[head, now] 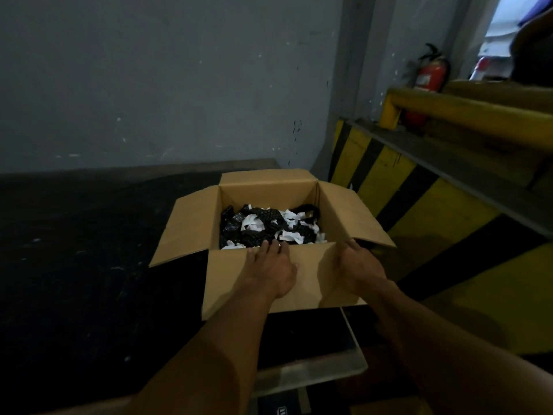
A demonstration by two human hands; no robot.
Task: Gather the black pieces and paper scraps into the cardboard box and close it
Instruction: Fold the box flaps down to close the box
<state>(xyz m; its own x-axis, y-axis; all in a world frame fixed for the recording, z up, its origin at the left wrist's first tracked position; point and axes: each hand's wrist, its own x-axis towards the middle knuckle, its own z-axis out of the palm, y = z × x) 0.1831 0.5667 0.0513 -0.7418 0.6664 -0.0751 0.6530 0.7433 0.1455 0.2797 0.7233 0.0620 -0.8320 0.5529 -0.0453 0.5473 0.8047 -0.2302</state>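
Observation:
An open cardboard box (269, 191) stands on a dark table top, its four flaps spread outward. Inside lies a mixed heap of black pieces (263, 229) and white paper scraps (251, 223). My left hand (272, 269) lies flat on the near flap (308, 274), fingers spread and fingertips reaching over the fold toward the contents. My right hand (359, 263) rests against the same flap's right end, near the corner with the right flap (350, 214), fingers apart. Neither hand holds a piece or scrap.
The dark table (74, 265) extends left of the box. A grey wall stands behind. At the right are a yellow-and-black striped barrier (419, 211), a yellow rail (466, 109) and a red fire extinguisher (431, 76). A metal table edge (314, 372) runs below my arms.

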